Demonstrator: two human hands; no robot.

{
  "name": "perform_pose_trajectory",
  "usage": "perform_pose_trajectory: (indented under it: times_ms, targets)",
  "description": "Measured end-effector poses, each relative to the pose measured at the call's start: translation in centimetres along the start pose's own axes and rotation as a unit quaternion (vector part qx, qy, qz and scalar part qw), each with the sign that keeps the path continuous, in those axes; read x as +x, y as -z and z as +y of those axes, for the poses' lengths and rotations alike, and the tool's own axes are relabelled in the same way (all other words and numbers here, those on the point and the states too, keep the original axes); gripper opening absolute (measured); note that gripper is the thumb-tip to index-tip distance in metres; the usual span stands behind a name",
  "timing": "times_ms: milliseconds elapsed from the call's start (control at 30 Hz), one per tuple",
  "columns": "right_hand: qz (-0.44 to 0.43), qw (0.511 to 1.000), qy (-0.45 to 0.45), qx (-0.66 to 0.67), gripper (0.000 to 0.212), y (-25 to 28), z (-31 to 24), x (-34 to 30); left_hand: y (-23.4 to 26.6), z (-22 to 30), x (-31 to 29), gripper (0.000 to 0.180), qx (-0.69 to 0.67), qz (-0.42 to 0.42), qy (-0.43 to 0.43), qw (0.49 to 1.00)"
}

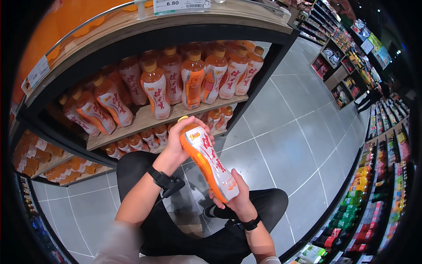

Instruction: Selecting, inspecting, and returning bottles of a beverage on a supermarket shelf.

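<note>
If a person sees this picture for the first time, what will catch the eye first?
Probably the orange-and-white bottle near the middle, held aslant, the left hand around its upper end and the right hand at its base. Next, perhaps, the similar bottles on the shelf beyond it, and the colourful goods along the right edge.

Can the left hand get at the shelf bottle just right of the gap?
Likely yes, but the left hand would first have to let go of the held bottle, which the right hand also grips; the front of the shelf bottle looks unblocked.
</note>
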State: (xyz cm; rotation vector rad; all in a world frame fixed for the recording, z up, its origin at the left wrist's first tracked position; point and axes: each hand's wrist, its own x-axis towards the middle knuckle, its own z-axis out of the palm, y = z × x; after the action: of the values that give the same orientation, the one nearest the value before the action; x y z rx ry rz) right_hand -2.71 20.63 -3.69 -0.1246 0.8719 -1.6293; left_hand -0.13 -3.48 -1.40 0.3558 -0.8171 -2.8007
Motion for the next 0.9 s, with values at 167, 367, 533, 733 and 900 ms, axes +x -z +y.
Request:
perform_pose_trajectory:
  times_ms: [167, 367, 533, 733, 900]
  targets:
    - [-0.006, 1.000, 0.011, -0.014, 0.075, -0.04, 0.23, -0.36, -0.21, -0.20, -0.36, 0.037, 0.009, -0.002, 0.006, 1.000]
    - [-0.010, 1.000, 0.019, -0.014, 0.075, 0.35, -0.25, 0.11, -0.81, 0.13, 0.17, 0.039, 0.012, -0.013, 0.004, 1.000]
    - [-0.029, 0.999, 0.033, 0.014, 0.067, 0.10, -0.21, -0.13, -0.86, -0.02, -0.05, 0.038, 0.007, -0.015, 0.006, 1.000]
    - [-0.014, 1.000, 0.023, -0.011, 0.075, 0.32, -0.11, -0.06, -0.94, 0.05, -0.11, 0.038, 0.019, -0.008, 0.002, 1.000]
    - [-0.014, 0.999, 0.025, -0.021, 0.076, 0.54, 0.08, 0.05, -0.87, 0.06, -0.20, 0.039, 0.024, -0.002, -0.001, 1.000]
